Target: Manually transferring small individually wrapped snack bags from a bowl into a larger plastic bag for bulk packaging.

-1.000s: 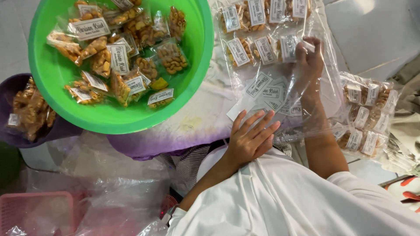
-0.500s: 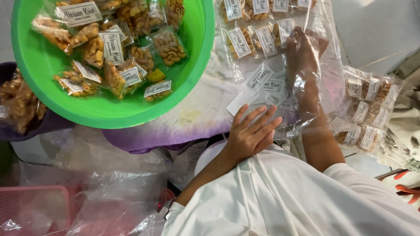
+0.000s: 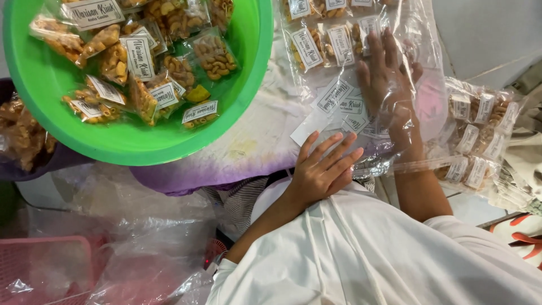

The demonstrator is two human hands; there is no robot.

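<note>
Right hand [image 3: 389, 85] — fingers spread flat, thrust inside a large clear plastic bag [image 3: 361, 96], palm resting among small snack packets [image 3: 333, 42] with white labels. Left hand [image 3: 324, 166] — fingers splayed, pressing the bag's near edge and some loose white labels [image 3: 339, 101] against the pale cloth [image 3: 254, 141]. Green basin [image 3: 141, 141] at the left, filled with labelled packets of fried snacks. Further filled packets [image 3: 480, 135] piled to the right; pink basket [image 3: 39, 268] at the lower left.

Around our clear bag [image 3: 361, 85], the green basin [image 3: 135, 141] crowds its left and a packet pile [image 3: 480, 135] its right; only bare cloth [image 3: 254, 141] below the basin's rim lies open.
</note>
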